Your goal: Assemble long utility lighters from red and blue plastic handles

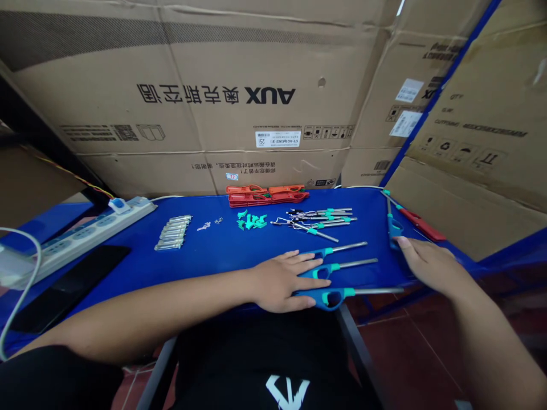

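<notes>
Blue work surface (pixel 222 250), seen from head height. Left hand (pixel 284 282) lies flat and open, fingers spread, across three long-nosed lighters with blue-and-teal plastic handles and slim metal barrels (pixel 337 273). The fingers rest on the handles, with no visible grip. The lighters lie roughly parallel, barrels pointing right.

Right hand (pixel 431 267) sits at the surface's right edge, fingers narrowly curled. Its fingertips (pixel 402 242) are at a blue plastic handle (pixel 395 229); whether it is held, I cannot tell. Just beyond lies a red-and-teal long-nosed lighter (pixel 421 224), at an angle.

Farther out, away from both hands: orange-red plastic handle shells (pixel 267 193), stacked in a loose group; small teal plastic pieces (pixel 251 221), heaped beside them; metal lighter barrels with thin wires and teal fittings (pixel 314 219), side by side; a neat row of short silver metal tubes (pixel 173 232); tiny metal parts (pixel 204 226) between the tubes and teal pieces.

Far left: white power strip (pixel 92 239), with a black smartphone (pixel 70 287) just below it. Large cardboard cartons printed AUX (pixel 213 97) stand behind the surface.
</notes>
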### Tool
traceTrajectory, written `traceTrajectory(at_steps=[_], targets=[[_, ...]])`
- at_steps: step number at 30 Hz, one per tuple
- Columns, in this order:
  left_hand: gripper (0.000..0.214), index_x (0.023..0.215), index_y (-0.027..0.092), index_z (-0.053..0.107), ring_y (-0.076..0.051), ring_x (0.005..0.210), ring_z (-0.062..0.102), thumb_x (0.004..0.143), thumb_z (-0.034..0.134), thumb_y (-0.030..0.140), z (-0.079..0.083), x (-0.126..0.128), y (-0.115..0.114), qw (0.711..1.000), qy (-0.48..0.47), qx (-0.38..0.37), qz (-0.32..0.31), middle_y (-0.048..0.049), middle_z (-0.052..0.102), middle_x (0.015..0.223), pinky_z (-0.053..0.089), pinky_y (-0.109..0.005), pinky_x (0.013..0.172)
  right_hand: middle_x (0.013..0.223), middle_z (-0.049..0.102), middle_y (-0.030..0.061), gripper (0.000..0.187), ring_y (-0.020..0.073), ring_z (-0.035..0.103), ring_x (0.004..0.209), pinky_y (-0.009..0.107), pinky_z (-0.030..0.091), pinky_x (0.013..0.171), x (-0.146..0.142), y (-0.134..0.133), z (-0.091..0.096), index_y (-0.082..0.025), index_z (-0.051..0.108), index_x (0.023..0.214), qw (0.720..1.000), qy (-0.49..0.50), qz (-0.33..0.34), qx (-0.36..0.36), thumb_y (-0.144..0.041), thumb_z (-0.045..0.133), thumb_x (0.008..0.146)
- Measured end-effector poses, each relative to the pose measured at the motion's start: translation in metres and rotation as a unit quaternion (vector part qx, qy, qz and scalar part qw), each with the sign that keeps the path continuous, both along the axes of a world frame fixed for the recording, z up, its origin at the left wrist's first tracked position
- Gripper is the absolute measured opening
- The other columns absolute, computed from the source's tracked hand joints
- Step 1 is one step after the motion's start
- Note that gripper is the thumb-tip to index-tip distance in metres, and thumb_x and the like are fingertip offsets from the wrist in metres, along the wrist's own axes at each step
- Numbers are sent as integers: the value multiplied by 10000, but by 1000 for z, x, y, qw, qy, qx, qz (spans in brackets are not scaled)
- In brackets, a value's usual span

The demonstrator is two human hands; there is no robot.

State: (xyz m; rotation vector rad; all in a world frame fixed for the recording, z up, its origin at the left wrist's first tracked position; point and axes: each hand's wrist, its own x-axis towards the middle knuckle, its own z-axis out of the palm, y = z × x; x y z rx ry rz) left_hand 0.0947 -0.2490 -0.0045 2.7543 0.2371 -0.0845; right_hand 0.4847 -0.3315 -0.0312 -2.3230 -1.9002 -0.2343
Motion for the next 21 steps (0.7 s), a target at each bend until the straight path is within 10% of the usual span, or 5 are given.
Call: traceTrajectory(at_steps=[10, 21], targets=[[556, 1564, 352, 311, -337, 1542, 134, 1028, 375, 485, -1, -71, 33, 996, 25, 60, 59, -45, 127, 1675, 139, -621, 1227, 1355, 650, 145, 549, 318, 617, 1229, 465, 503, 1043, 20, 34, -6, -141, 656, 1333, 977, -86, 193, -42, -127, 430, 832], [573, 1565, 326, 315, -312, 1542, 161, 1021, 412, 475, -4, -98, 54, 997, 1, 59, 43, -38, 178, 1666, 146, -581, 1242, 1189, 724, 82, 403, 241, 646, 1014, 426, 528, 856, -112, -11, 18, -253, 618, 1360, 904, -88, 419, 15, -262, 440, 999]])
